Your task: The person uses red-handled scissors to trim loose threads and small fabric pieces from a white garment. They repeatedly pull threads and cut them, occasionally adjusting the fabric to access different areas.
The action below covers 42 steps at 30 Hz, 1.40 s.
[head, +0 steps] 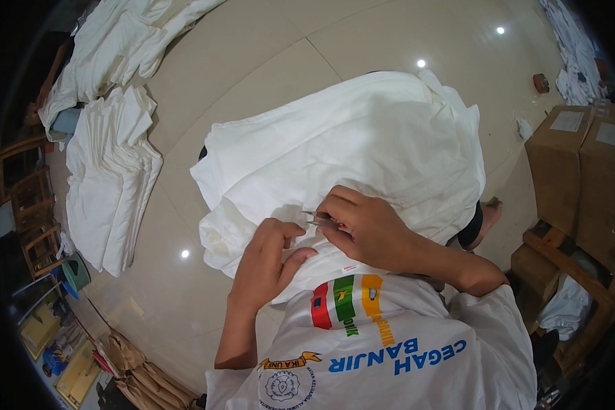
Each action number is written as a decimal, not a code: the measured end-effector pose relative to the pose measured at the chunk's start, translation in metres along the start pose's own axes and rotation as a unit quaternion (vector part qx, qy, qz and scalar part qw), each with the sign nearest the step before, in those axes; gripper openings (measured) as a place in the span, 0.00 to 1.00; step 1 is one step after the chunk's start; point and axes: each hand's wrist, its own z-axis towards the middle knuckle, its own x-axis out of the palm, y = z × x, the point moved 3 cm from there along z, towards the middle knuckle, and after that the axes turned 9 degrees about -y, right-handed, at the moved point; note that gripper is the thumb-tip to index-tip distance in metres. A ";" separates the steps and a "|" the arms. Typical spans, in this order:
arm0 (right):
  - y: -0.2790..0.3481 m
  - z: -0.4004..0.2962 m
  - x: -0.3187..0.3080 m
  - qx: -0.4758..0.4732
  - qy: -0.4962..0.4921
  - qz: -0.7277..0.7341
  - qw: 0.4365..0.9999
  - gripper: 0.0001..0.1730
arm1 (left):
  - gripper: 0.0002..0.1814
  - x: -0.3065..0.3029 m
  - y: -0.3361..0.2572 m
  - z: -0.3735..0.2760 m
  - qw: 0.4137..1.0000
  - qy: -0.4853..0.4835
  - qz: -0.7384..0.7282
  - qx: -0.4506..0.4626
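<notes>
A white cloth garment (348, 133) lies spread and creased across my lap, with a small label (349, 268) bearing writing near its edge closest to me. In my right hand (364, 223) is a pair of small metal thread snips (320, 222); a bit of red shows between the fingers. The blades point left, slightly parted, just above the cloth. My left hand (271, 256) rests at the near left part of the garment, close to the blade tips. Its thumb and bent forefinger are apart, with cloth around them; whether they pinch it is hidden.
Folded white garments (113, 179) lie stacked on the tiled floor (246, 66) at left, below a larger white pile (128, 41). Cardboard boxes (558, 169) stand at right, near a tape roll (541, 83). Wooden frames (33, 205) line the left; brown paper (143, 374) lies lower left.
</notes>
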 end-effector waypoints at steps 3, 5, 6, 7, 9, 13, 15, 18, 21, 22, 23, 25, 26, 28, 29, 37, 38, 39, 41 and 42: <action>0.000 0.002 -0.001 0.009 -0.005 0.007 1.000 0.09 | 0.08 -0.004 0.005 -0.001 0.996 -0.047 0.053 0.054; -0.001 0.003 -0.002 0.008 -0.004 0.011 1.000 0.09 | 0.08 -0.009 0.004 -0.002 0.996 -0.069 0.046 0.023; -0.001 0.003 -0.002 0.005 -0.004 0.009 1.000 0.09 | 0.08 -0.010 0.003 -0.002 0.996 -0.080 0.036 0.015; -0.001 0.002 -0.002 0.002 -0.005 0.008 1.000 0.09 | 0.08 -0.011 0.003 -0.002 0.996 -0.090 0.026 0.007; -0.002 0.002 -0.002 -0.004 -0.014 0.026 1.000 0.09 | 0.07 -0.013 0.001 -0.002 0.994 -0.106 0.024 -0.025; -0.001 0.003 -0.003 0.001 -0.006 0.038 0.999 0.10 | 0.05 -0.010 -0.005 0.000 0.991 -0.115 0.021 -0.071; 0.004 0.002 -0.006 0.081 0.040 0.096 0.991 0.11 | 0.05 -0.009 -0.004 -0.001 0.991 -0.119 0.004 -0.063; 0.013 -0.003 -0.009 0.286 0.125 0.284 0.907 0.20 | 0.04 -0.010 -0.002 -0.003 0.989 -0.135 -0.031 -0.052; 0.012 -0.012 -0.003 0.407 0.192 0.432 0.782 0.28 | 0.03 -0.008 -0.001 -0.006 0.984 -0.152 -0.078 -0.056; 0.012 -0.015 -0.001 0.428 0.209 0.467 0.745 0.30 | 0.03 -0.007 0.001 -0.008 0.982 -0.156 -0.087 -0.059; 0.011 -0.016 0.000 0.436 0.215 0.471 0.736 0.29 | 0.03 -0.006 0.002 -0.009 0.981 -0.159 -0.096 -0.062; 0.011 -0.018 0.005 0.452 0.227 0.477 0.719 0.28 | 0.04 -0.004 0.001 -0.010 0.975 -0.176 -0.115 -0.065; 0.013 -0.019 0.006 0.460 0.235 0.485 0.706 0.28 | 0.04 -0.003 0.001 -0.010 0.973 -0.185 -0.125 -0.067; 0.016 -0.019 0.007 0.478 0.249 0.500 0.678 0.27 | 0.05 -0.002 0.000 -0.011 0.970 -0.188 -0.134 -0.075; 0.016 -0.019 0.008 0.485 0.244 0.503 0.673 0.27 | 0.05 -0.001 0.000 -0.012 0.969 -0.190 -0.139 -0.079; 0.014 -0.019 0.012 0.482 0.242 0.544 0.643 0.27 | 0.04 -0.001 0.002 -0.014 0.969 -0.199 -0.136 -0.058; 0.014 -0.019 0.012 0.482 0.243 0.543 0.643 0.27 | 0.04 -0.001 0.002 -0.014 0.969 -0.199 -0.134 -0.058; 0.014 -0.019 0.012 0.482 0.244 0.542 0.644 0.27 | 0.04 -0.001 0.002 -0.014 0.969 -0.198 -0.132 -0.060; 0.015 -0.019 0.012 0.486 0.240 0.542 0.643 0.26 | 0.04 -0.002 0.002 -0.015 0.970 -0.196 -0.129 -0.064; 0.015 -0.019 0.013 0.489 0.237 0.542 0.641 0.26 | 0.04 -0.002 0.002 -0.015 0.971 -0.194 -0.129 -0.061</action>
